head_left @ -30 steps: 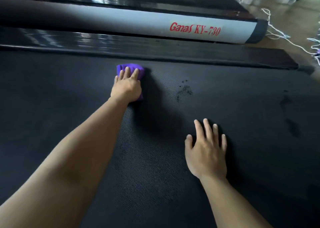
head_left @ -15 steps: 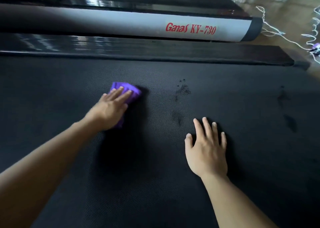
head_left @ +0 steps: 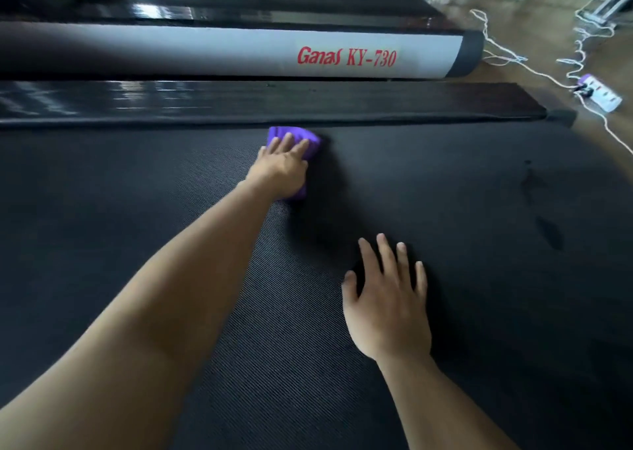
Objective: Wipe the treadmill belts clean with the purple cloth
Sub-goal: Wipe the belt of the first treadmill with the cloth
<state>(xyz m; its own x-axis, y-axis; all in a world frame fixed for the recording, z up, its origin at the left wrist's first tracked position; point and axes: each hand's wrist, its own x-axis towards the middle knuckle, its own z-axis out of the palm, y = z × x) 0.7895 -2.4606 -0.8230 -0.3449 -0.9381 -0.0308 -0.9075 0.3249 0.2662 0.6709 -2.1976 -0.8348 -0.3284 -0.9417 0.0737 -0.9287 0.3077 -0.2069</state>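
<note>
Cloth (head_left: 310, 139) under flat left hand (head_left: 281, 170) wipes far edge of belt (head_left: 445, 193); right hand (head_left: 387, 309) braces, spread; smudges (head_left: 548, 234) rightward likely next.

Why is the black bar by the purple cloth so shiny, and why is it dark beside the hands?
Head view: light glares off the glossy side rail; the left hand and right hand throw shadows rightward onto the belt; the wide lens curves edges.

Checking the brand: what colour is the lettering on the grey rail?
Red lettering on the grey rail, head view.
</note>
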